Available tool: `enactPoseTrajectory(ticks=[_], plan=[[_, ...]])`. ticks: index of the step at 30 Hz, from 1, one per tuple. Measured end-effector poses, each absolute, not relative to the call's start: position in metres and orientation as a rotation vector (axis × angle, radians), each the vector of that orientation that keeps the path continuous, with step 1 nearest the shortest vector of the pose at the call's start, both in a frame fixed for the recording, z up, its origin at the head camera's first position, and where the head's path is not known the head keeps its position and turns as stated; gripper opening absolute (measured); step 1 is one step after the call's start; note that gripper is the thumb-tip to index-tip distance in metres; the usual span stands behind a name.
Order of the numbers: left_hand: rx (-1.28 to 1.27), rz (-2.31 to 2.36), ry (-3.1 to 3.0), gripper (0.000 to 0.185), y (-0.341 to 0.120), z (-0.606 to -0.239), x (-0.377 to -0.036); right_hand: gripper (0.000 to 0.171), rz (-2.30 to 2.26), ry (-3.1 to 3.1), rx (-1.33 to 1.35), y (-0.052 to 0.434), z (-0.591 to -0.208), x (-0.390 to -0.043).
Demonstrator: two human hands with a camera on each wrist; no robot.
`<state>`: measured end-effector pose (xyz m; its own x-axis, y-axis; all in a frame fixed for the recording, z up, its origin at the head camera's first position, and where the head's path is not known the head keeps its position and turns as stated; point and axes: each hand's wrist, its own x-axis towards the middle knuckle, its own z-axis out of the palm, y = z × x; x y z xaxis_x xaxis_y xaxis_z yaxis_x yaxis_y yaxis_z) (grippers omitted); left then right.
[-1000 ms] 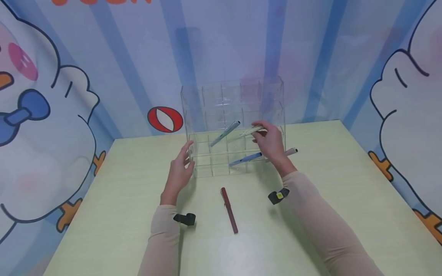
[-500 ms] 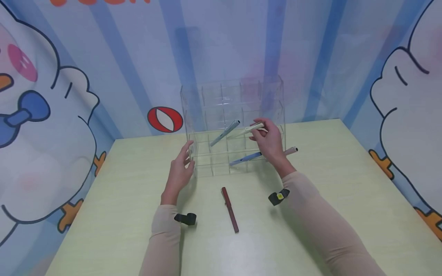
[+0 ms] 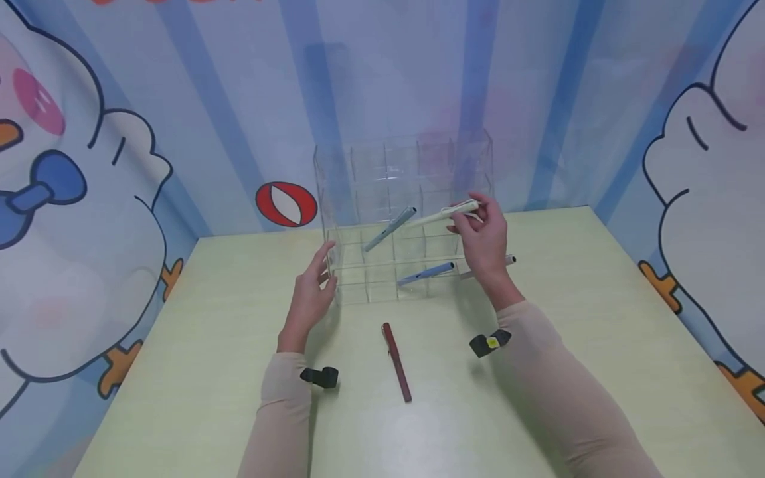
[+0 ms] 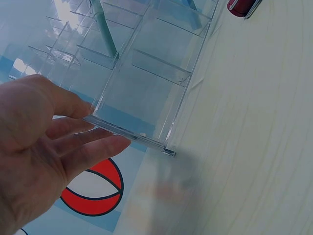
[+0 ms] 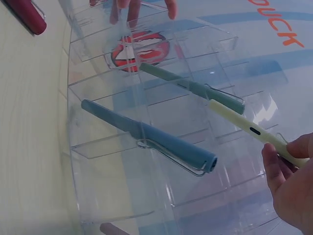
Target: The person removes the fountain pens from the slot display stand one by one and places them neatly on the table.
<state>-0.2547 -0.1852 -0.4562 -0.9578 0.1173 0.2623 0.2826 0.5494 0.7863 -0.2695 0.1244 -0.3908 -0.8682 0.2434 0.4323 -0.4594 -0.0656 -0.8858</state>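
Cream plastic pen [image 3: 443, 214]: pinched at its clip end in the right hand [image 3: 485, 240], tip angled into the clear acrylic grid organizer [image 3: 352, 262], upper right cells. Pens counted: five. Nearest, one dark red pen [image 3: 397, 362] lies loose on the pale green table [image 3: 197, 372]. In the organizer: one blue pen [image 3: 425, 273], one grey-green pen [image 3: 390, 230]; one pinkish pen [image 3: 505, 260] pokes out behind the right hand. Left hand [image 3: 311, 299]: grip released, straight fingers against the organizer's left wall.

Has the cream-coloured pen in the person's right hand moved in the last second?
Yes. The cream-coloured pen has risen and shifted right against the clear acrylic organizer.
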Motion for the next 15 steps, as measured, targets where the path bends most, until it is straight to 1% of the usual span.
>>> enactPoseTrajectory(ticks=[7,15], plan=[[-0.331,-1.384,-2.604,0.073,-0.185,-0.456,-0.254,0.045,2.014,-1.578,0.223,0.129,-0.382,-0.259],[-0.336,-1.379,-2.601,0.073,-0.185,-0.457,-0.256,0.041,2.086,-1.344,0.195,0.131,-0.376,-0.245]])
